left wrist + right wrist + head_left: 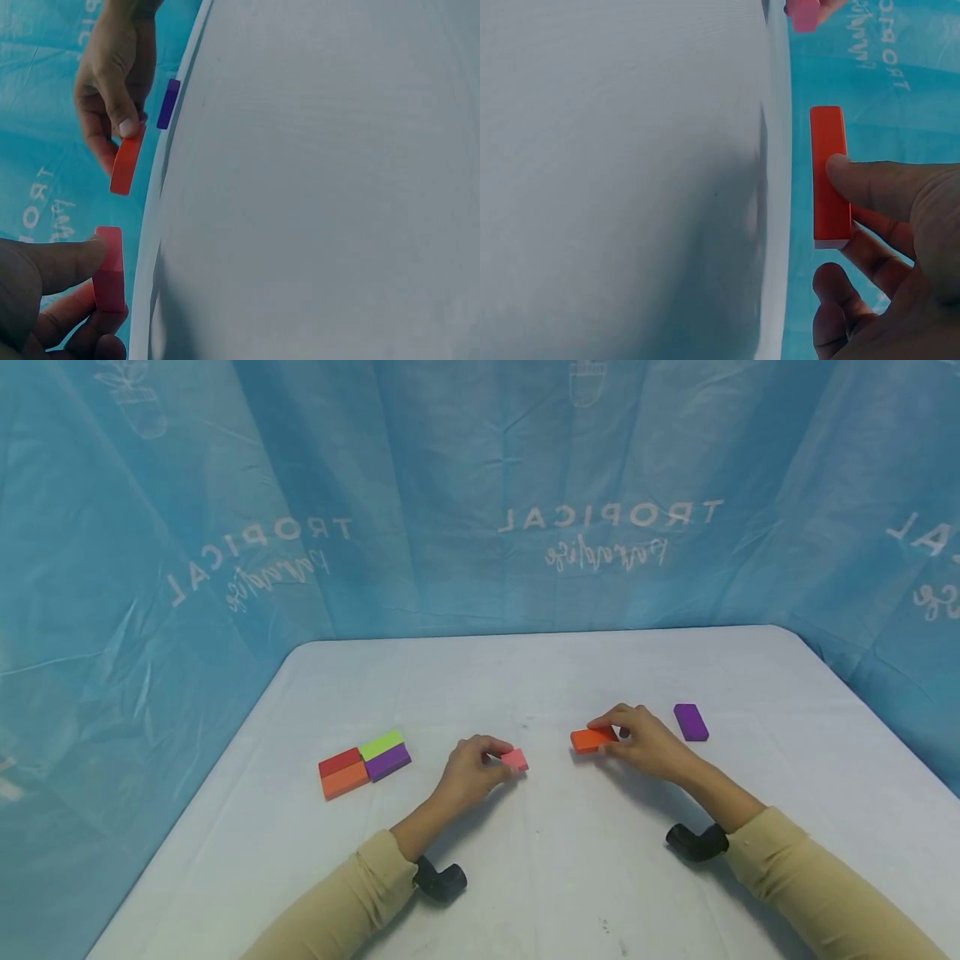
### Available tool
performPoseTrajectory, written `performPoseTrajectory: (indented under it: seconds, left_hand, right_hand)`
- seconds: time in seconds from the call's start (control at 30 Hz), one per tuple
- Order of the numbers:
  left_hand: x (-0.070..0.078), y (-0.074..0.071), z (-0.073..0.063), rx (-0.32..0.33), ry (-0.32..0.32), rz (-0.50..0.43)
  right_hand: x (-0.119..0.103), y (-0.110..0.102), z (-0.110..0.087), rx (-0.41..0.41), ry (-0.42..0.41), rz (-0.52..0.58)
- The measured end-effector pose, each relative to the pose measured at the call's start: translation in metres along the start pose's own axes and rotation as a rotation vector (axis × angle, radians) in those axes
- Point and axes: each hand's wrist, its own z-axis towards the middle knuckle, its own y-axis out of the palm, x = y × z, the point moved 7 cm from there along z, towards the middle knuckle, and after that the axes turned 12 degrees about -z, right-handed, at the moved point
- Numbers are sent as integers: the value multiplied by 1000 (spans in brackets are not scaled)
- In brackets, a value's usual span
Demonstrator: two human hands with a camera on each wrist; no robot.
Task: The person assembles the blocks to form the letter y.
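A pink block (515, 760) is pinched between thumb and fingers of my left hand (471, 770), near the middle of the table. In the left wrist view that pink block (110, 270) stands upright in the grip. My right hand (651, 745) pinches an orange block (591, 741) a little further right. The right wrist view shows the thumb lying across the orange block (829, 176). Both blocks are held above the white surface, and a gap separates them. Beyond the right hand lies a purple block (691, 722).
Left of my left hand sit a red block (339, 762), an orange-red block (346, 782), a lime green block (382, 744) and a second purple block (388, 762), grouped together. The white-covered table (540, 877) meets a blue printed curtain (450, 527) behind and beside it.
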Motion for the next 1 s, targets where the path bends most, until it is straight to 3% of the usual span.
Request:
performPoseTrajectory:
  seconds: [1.0]
  left_hand:
    - [5,21,11,5,-28,73]
  right_hand:
    - [-23,17,18,-92,-120,20]
